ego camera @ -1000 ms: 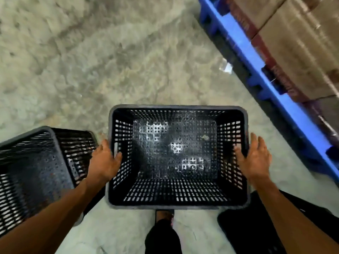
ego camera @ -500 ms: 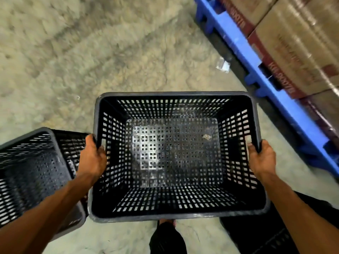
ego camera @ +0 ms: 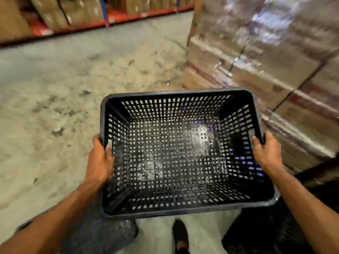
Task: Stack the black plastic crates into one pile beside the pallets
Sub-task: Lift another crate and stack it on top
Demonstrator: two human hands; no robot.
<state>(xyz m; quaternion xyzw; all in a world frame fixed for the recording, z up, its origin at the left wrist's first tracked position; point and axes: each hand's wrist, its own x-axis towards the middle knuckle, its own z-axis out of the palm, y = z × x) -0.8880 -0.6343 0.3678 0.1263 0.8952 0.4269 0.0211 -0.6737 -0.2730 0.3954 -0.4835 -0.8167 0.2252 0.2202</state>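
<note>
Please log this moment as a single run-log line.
phase: carrying | held: black crate, empty, lifted off floor | left hand: gripping left rim | right hand: gripping right rim | right side: wrapped boxes

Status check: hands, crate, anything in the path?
Left hand and right hand each shut on a side rim of the black crate. Crate empty, carried off the floor. Wrapped boxes close on the right; floor ahead open.
</note>
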